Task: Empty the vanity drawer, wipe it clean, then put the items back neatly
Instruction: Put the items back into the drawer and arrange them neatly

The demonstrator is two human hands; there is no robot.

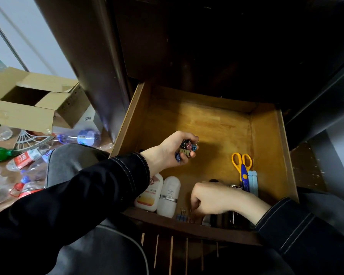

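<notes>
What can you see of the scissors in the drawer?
The scissors lie flat, closed, on the drawer floor near its right wall. Yellow plastic-looking loop handles point back; the blue blade part, with a yellow pivot, points front. Two pale blue sticks lie along their right side. Tips unclear.

You wear a black jacket: left sleeve (pixel 87 185) and right sleeve (pixel 306 235) both carry pale double-row contrast stitching at cuffs and seams; grey trousers (pixel 72 161).
</notes>
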